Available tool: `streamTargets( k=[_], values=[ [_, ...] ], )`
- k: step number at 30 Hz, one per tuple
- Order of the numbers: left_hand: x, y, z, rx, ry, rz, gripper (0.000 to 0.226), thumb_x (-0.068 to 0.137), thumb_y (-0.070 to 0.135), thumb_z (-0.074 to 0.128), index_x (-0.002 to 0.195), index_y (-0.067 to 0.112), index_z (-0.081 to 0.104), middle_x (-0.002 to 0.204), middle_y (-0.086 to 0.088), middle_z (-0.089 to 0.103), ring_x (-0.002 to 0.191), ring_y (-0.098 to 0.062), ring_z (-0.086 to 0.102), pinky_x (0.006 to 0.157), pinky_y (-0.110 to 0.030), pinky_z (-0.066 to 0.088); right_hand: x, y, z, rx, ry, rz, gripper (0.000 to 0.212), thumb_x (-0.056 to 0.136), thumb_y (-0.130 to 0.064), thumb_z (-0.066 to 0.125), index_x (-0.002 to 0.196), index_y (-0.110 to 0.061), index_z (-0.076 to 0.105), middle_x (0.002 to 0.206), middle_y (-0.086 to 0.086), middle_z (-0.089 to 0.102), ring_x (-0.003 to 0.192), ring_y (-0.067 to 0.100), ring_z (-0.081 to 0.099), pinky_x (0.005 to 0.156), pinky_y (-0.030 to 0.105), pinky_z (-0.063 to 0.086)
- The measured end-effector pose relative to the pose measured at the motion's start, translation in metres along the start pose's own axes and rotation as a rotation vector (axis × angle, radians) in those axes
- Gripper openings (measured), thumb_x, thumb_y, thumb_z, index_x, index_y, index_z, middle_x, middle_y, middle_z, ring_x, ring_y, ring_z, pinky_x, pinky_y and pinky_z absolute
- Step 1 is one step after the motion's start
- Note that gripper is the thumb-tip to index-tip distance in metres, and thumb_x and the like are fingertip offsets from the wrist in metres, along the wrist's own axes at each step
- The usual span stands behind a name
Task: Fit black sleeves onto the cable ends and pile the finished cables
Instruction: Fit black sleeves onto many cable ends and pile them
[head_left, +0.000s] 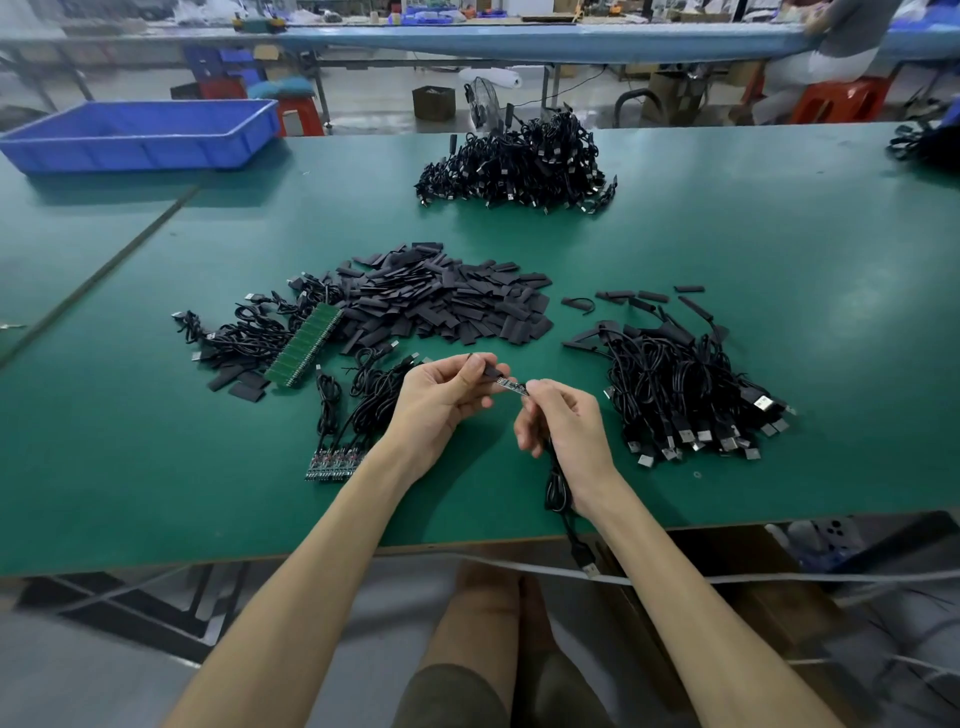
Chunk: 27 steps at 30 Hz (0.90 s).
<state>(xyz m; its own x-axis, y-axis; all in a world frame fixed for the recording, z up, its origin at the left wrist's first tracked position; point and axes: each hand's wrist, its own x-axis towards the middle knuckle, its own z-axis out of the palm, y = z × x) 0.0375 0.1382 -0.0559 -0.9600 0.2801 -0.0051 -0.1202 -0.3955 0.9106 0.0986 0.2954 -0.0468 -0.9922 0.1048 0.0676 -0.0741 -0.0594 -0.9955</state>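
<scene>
My left hand (441, 395) pinches a black sleeve (491, 371) between thumb and forefinger. My right hand (563, 421) grips a black cable (558, 488) just behind its small circuit board end (511, 385). The board's tip meets the sleeve's mouth, over the green table (779, 249). The cable hangs down past the table's front edge, its USB plug (589, 564) dangling. A heap of loose black sleeves (441, 299) lies behind my hands. Cables with bare board ends (343, 415) lie at the left. A pile of sleeved cables (680, 384) sits at the right.
A green strip of joined boards (306, 345) lies amid more cables at the left. A bigger cable heap (519, 161) sits at the far middle. A blue plastic tray (140, 135) stands at the far left corner. Another person sits on a red stool (836, 98) beyond the table.
</scene>
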Motion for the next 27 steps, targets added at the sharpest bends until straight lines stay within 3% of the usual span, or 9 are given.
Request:
streamTargets(
  k=[18,27],
  values=[
    [0.003,0.0,-0.002,-0.018,-0.037,-0.009,0.019,0.092,0.027,0.065,0.091,0.015,0.079,0.099,-0.011,0.076,0.081,-0.02,0.076,0.066,-0.024,0.057,0.003,0.005,0.001,0.008,0.051,-0.035,0.036,0.106,-0.014,0.052,0.07,-0.008,0.057,0.056,0.009,0.061,0.05,0.014,0.053,0.047,0.022,0.041],
    [0.001,-0.004,-0.003,0.023,-0.037,0.054,0.019,0.091,0.02,0.067,0.102,0.007,0.074,0.104,-0.015,0.076,0.087,-0.022,0.074,0.071,-0.026,0.058,0.004,0.011,0.002,-0.047,0.056,-0.08,0.038,0.107,-0.019,0.052,0.071,-0.009,0.059,0.059,0.008,0.064,0.05,0.017,0.052,0.05,0.024,0.043]
  ],
)
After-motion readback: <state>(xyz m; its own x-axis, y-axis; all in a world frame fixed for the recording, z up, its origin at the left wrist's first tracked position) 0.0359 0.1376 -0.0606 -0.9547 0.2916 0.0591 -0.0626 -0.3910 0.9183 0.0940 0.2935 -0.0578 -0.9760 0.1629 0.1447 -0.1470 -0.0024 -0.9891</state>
